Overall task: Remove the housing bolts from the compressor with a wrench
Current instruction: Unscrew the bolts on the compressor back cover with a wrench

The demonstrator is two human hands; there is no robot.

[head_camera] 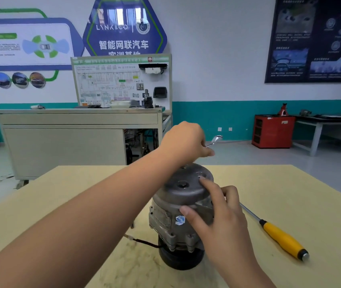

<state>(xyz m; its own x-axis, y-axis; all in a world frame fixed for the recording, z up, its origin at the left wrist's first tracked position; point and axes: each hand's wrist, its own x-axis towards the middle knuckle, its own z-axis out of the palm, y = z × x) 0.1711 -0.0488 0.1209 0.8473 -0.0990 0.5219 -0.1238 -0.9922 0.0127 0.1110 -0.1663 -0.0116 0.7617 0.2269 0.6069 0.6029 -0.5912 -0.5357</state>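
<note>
Mid-bench [290, 183], our compressor [178, 192] stands upright, pulley at btm. Left hand [184, 140] grips the wrench [214, 140] just above its top, far side. Right hand [217, 206] presses index tip on top & thumb on the side, other fingers curled, holding nothing. Screwdriver [282, 238] lies alongside, right.

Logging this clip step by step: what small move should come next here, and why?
Probably bring the wrench, gripped in the left hand above the far edge of the compressor, down onto the housing bolt in the top face. Its visible end points up, away from the bolts; the right hand braces the compressor, index fingertip on the top face.
</note>
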